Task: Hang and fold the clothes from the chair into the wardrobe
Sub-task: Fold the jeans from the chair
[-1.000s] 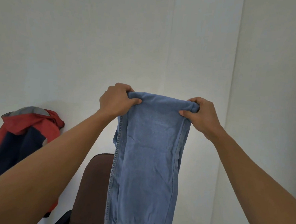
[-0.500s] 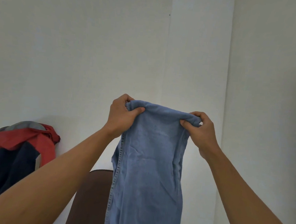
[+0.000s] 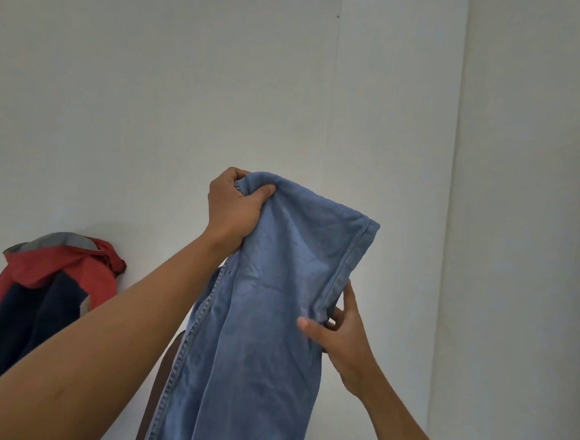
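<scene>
A pair of light blue jeans (image 3: 264, 321) hangs folded lengthwise in front of me, its lower end out of frame. My left hand (image 3: 232, 209) grips the top left corner of the fold, held high. My right hand (image 3: 338, 336) is lower, pinching the jeans' right edge about a third of the way down, thumb on the front. The top right corner of the fold stands free. Behind the jeans a brown chair back (image 3: 164, 376) shows as a narrow strip.
A red, navy and grey jacket (image 3: 36, 291) hangs against the white wall at the lower left. A white wall or panel with vertical seams (image 3: 454, 162) fills the background. The wardrobe is not in view.
My right hand let go of the top right corner and slid down the jeans' right edge. The left hand kept its grip and the fold now tilts down to the right.
</scene>
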The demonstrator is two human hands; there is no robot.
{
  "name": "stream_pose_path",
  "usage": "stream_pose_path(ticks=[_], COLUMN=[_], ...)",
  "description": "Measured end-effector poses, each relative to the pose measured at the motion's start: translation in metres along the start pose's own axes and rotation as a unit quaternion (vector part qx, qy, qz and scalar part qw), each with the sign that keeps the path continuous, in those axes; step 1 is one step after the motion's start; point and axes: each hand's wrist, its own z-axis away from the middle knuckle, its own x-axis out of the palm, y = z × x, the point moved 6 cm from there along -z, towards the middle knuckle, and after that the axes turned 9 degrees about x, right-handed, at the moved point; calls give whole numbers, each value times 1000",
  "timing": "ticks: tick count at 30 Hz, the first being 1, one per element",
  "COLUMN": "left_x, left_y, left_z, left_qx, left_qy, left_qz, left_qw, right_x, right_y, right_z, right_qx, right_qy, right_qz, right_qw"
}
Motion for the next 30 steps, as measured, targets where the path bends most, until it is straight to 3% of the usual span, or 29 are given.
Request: stream_pose_path(ticks=[2, 6, 11, 16, 25, 27, 30], left_x=[-5, -19, -29, -21, -10, -11, -13], left_y=[-3, -8, -19, -28, -51, -62, -85], left_z=[-4, -15, -22, -23, 14, 45, 101], left_qx=[-4, -23, -60, -89, -142, -186, -318], left_qy=[8, 21, 21, 3, -118, -131, -152], left_qz=[-8, -29, -43, -52, -33, -3, 43], left_qw=[1000, 999, 997, 995, 982, 974, 935], right_x=[4, 1, 3, 5, -13, -17, -24], right_y=[-2, -18, -40, -56, -90, -98, -109], right_z=[4, 11, 26, 22, -4, -11, -20], right_qx=[-29, -110, -194, -157, -100, -101, -101], right_qy=[21, 73, 74, 26, 40, 46, 53], right_qz=[52, 42, 122, 117, 14, 21, 10], right_qw=[998, 990, 971, 980, 994, 994, 993])
